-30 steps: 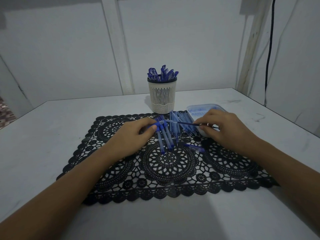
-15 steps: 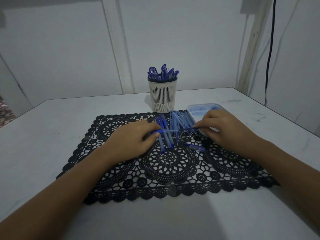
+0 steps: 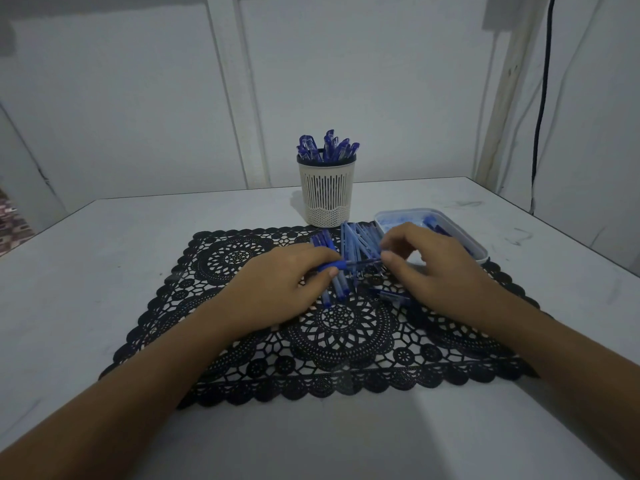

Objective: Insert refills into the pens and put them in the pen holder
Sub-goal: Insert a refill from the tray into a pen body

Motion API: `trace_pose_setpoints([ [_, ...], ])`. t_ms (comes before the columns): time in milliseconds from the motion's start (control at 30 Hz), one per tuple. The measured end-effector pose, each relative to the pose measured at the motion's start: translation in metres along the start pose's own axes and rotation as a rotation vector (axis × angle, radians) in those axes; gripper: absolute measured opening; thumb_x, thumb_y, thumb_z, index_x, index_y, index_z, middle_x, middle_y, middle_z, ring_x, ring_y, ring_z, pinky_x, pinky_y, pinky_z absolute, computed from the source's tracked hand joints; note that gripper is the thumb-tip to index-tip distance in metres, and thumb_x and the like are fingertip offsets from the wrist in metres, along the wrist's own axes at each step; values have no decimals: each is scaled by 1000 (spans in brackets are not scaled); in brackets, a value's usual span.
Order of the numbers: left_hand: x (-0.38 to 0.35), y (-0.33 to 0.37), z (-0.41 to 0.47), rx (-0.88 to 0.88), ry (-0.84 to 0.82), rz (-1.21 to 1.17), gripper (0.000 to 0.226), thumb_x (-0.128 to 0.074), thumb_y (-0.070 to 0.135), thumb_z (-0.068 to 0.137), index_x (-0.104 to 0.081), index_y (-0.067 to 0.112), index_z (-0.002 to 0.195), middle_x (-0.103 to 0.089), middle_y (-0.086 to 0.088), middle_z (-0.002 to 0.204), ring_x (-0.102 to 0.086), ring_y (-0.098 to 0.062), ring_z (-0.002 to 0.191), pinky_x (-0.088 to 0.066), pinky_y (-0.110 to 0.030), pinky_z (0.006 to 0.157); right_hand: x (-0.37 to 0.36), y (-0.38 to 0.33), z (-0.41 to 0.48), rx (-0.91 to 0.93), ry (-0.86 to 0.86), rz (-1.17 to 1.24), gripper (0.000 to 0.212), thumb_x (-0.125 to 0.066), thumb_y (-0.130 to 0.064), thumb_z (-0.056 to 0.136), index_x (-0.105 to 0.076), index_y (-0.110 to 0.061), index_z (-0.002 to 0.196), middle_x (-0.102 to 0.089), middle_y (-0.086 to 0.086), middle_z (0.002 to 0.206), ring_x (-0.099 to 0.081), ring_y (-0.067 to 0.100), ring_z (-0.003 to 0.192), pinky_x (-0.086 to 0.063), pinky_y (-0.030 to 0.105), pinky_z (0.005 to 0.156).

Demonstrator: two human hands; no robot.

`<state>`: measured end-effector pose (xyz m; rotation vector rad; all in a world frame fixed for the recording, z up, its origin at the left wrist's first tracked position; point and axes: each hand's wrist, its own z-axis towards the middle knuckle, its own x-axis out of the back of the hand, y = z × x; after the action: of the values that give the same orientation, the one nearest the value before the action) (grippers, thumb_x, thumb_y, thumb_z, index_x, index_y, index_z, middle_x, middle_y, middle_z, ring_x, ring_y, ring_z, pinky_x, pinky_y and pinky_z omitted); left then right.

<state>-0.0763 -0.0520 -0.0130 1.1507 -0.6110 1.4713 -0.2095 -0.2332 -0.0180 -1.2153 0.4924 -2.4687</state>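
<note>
My left hand [image 3: 277,289] pinches a blue pen barrel [image 3: 334,265] held level above the black lace mat [image 3: 242,341]. My right hand [image 3: 433,271] is at the barrel's right end, where a thin dark refill [image 3: 363,262] sticks out; its thumb tip touches the refill's end and its fingers are loosely curled. A pile of loose blue pens and refills [image 3: 356,242] lies on the mat under and behind the hands. The white slotted pen holder [image 3: 327,195] stands behind the mat with several blue pens [image 3: 327,147] in it.
A clear plastic tray [image 3: 478,251] with blue parts sits at the mat's right rear corner, partly hidden by my right hand. A few pens [image 3: 332,292] lie on the mat by my left fingers, one more [image 3: 391,296] under my right palm. White walls close off the back and right.
The refill has gone further into the barrel, so less of it shows. My right hand has moved left toward my left hand; the pen has come slightly nearer.
</note>
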Motion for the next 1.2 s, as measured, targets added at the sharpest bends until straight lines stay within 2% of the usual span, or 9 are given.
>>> trace_pose_setpoints([
  [133, -1, 1, 0, 12, -17, -5, 38, -36, 44, 88, -59, 29, 115, -62, 13, 98, -54, -3, 87, -49, -32, 79, -2, 0, 1, -33, -29, 67, 9, -60, -18, 87, -58, -24, 81, -61, -8, 77, -54, 6, 78, -39, 7, 65],
  [300, -1, 6, 0, 3, -55, 3, 38, -35, 44, 88, -57, 30, 115, -61, 12, 96, -54, -4, 85, -48, -31, 78, -9, -4, 1, -3, -38, 105, 9, -61, -20, 86, -68, -18, 92, -60, -16, 81, -55, -2, 79, -38, 6, 69],
  [433, 2, 2, 1, 46, -25, -15, 40, -35, 45, 87, -59, 29, 116, -62, 15, 101, -54, -2, 89, -48, -32, 80, -3, -1, 1, -166, -61, 108, 13, -48, -23, 93, -60, -25, 98, -65, -4, 86, -59, 11, 79, -47, 25, 70],
  [600, 3, -4, 1, 94, -17, -19, 43, -35, 45, 86, -59, 28, 117, -64, 10, 104, -57, -6, 91, -49, -35, 81, -1, -1, -2, 80, -354, -146, 17, -61, -34, 85, -65, -24, 98, -58, -13, 88, -53, 0, 81, -40, 12, 72],
  [667, 4, -4, 1, 101, -19, -26, 44, -35, 46, 86, -59, 28, 118, -64, 10, 104, -57, -6, 91, -49, -35, 81, -5, 0, -2, 126, -387, -216, 17, -61, -34, 85, -66, -23, 97, -52, -15, 86, -50, 1, 80, -37, 12, 72],
  [833, 4, -3, 0, 102, -16, -55, 42, -36, 45, 85, -60, 29, 116, -64, 12, 102, -57, -4, 87, -49, -34, 79, -5, -1, 0, 11, -203, -14, 5, -66, -22, 83, -67, -25, 86, -62, -16, 80, -56, -1, 74, -43, 9, 67],
  [933, 2, -1, 1, 92, -24, -64, 39, -37, 44, 86, -60, 30, 114, -63, 15, 98, -56, -2, 84, -50, -34, 77, -3, -3, 2, -133, -23, 207, 12, -67, -19, 81, -65, -31, 81, -64, -15, 75, -58, -3, 69, -44, 7, 64],
  [1000, 2, 0, 1, 88, -36, -66, 39, -36, 45, 86, -60, 30, 114, -63, 15, 97, -55, -1, 83, -49, -33, 76, -3, -5, 3, -155, 48, 239, 13, -67, -19, 81, -65, -32, 81, -66, -15, 76, -60, -1, 72, -45, 7, 67],
  [1200, 2, 4, 1, 76, -23, -78, 37, -38, 43, 87, -61, 28, 112, -63, 13, 93, -56, -3, 81, -49, -33, 74, -6, -7, 2, -130, 59, 253, 14, -66, -14, 82, -67, -27, 88, -64, -18, 79, -61, -4, 77, -45, 5, 72],
])
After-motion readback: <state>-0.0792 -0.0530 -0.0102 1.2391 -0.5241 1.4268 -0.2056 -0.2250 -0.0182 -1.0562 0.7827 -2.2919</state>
